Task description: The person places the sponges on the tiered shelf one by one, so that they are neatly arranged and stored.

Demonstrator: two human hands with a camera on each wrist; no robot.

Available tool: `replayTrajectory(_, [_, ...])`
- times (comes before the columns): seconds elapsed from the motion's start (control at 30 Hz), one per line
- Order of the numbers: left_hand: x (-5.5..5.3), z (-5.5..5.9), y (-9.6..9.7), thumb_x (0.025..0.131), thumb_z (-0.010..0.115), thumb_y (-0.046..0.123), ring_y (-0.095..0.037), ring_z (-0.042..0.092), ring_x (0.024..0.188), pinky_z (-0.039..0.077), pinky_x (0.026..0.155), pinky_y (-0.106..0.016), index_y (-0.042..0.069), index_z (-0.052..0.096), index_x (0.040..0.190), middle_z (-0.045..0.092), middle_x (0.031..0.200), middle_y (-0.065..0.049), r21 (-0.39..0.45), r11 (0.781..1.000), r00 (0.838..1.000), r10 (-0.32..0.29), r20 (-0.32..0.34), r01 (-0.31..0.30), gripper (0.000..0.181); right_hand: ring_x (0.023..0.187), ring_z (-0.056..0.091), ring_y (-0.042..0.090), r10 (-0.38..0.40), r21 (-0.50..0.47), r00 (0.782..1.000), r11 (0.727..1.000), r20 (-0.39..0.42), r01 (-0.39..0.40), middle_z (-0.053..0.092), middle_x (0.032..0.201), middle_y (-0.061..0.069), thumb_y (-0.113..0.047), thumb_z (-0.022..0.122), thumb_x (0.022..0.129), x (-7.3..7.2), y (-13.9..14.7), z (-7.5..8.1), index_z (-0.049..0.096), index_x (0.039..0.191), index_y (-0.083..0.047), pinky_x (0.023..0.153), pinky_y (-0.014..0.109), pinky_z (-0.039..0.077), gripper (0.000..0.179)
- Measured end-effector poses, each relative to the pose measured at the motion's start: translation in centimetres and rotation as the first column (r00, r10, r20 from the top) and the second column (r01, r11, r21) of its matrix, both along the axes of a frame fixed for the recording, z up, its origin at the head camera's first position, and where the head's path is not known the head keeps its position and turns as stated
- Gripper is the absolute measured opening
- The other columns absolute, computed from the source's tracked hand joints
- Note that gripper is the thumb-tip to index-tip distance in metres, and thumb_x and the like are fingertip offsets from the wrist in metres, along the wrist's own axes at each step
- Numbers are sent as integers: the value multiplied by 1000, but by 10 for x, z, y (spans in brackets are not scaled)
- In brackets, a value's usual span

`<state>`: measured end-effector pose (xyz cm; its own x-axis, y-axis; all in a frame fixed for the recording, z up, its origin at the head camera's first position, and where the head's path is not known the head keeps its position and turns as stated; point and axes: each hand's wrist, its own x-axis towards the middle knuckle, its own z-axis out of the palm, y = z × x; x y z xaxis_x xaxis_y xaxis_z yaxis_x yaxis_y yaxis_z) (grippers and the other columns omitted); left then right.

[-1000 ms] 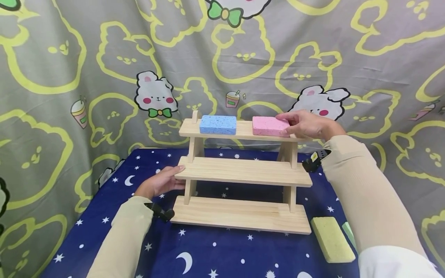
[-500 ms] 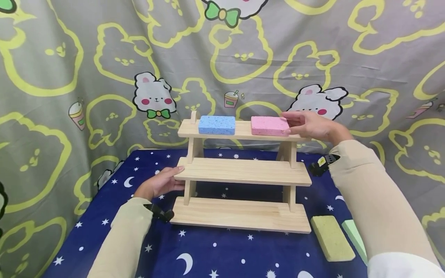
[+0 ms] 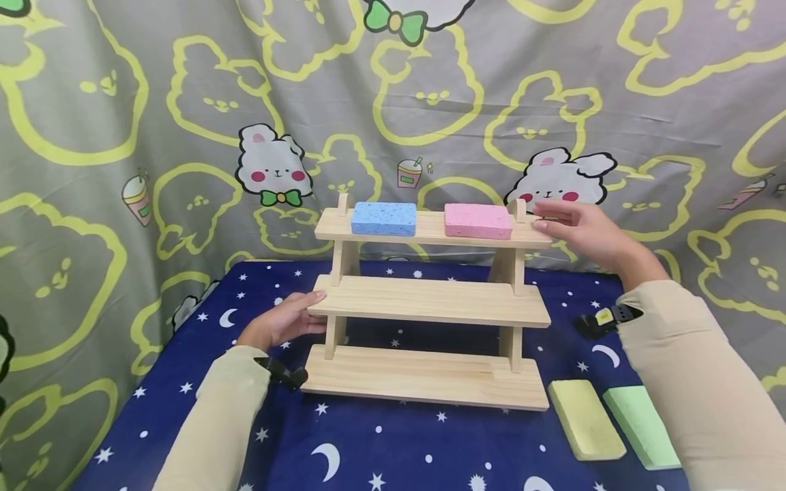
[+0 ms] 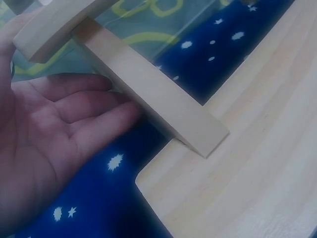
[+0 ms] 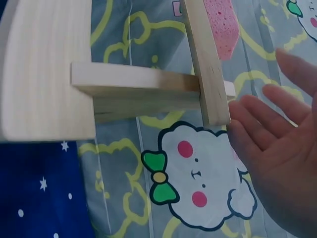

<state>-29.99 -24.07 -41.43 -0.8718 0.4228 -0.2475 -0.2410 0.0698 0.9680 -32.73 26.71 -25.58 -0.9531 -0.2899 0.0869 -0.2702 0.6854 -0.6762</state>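
A three-tier wooden display stand (image 3: 430, 300) stands on the table. My left hand (image 3: 284, 322) holds the left end of its middle shelf, thumb on top and fingers below, against the upright (image 4: 148, 84). On the top shelf a blue sponge (image 3: 383, 218) lies left of a pink sponge (image 3: 477, 221), with a gap between them. My right hand (image 3: 583, 228) is at the right end of the top shelf, away from the pink sponge, fingers loosely extended and holding nothing. In the right wrist view its fingertips are right by the shelf end (image 5: 215, 111).
A yellow sponge (image 3: 586, 419) and a green sponge (image 3: 643, 426) lie side by side on the table, right of the stand. Dark blue cloth (image 3: 381, 453) with stars and moons covers the table. A grey patterned curtain (image 3: 344, 82) hangs close behind.
My right hand has let go of the pink sponge and moved right, off it. More of the green sponge shows beside the arm. The left hand keeps its hold on the stand.
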Motion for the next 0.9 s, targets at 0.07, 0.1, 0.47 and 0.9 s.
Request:
replayTrajectory(0.07, [-1,1,0,101,36,33,-42,40,127,40,101,-50,-10,24,142,34,140,-36,1,1000,1000,-1,-4,1,61,131,39,32,-30,-13,1000,999,-8,30,38,148,14,-43,55,93,6,5,-1,32,147,-11,103,55,35,66])
replayTrajectory(0.1, [-1,1,0,101,36,33,-43,40,127,40,101,-50,-10,23,142,33,141,-37,3,1000,1000,-3,-5,3,61,132,38,33,-45,-17,999,999,-9,45,37,148,14,-44,54,93,9,8,-2,31,147,-12,103,56,34,67])
replayTrajectory(0.47, [-1,4,0,101,37,32,-45,36,129,41,100,-49,-9,22,144,31,142,-36,15,1000,1000,-2,8,2,61,133,33,41,-222,-80,974,973,-49,218,35,147,22,-50,47,94,37,37,-30,23,149,-6,103,60,30,74])
replayTrajectory(0.9, [0,0,1,102,36,32,-45,36,129,42,100,-49,-9,21,144,30,143,-37,14,1000,1000,3,8,-3,61,117,48,2,-434,-76,895,901,-103,427,50,135,10,-48,49,93,69,77,-80,32,146,-7,99,34,44,69])
